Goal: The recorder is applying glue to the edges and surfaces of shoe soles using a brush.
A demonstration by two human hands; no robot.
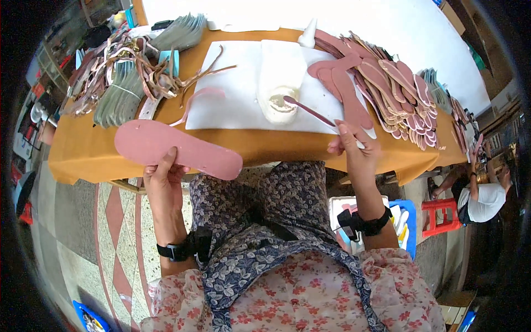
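I see, at the left side of the table (72, 152), a heap of straps (133, 63) and a tied grey-green bundle (117, 94) filling the far part, so the open room for the left hand (165, 170) is at the front edge. There the pink sole (177, 149) is tilted, its right end overlapping this edge in my sight. In the middle, the white sheet (215, 113) leaves open room on the left side of the white pot (280, 113), which stands near the sheet's front edge. To the right, piled pink soles (387, 91) make the space narrower; some of them lie over the sheet's border.

About the grip: the left hand is closed around the sole's near edge, thumb pressed on the upper face, fingers below. The right hand (357, 145) pinches a slim stick tool (314, 113) near its pale end, fingers bent together; its dark tip is over the pot's opening, but whether it touches the content, I cannot tell.
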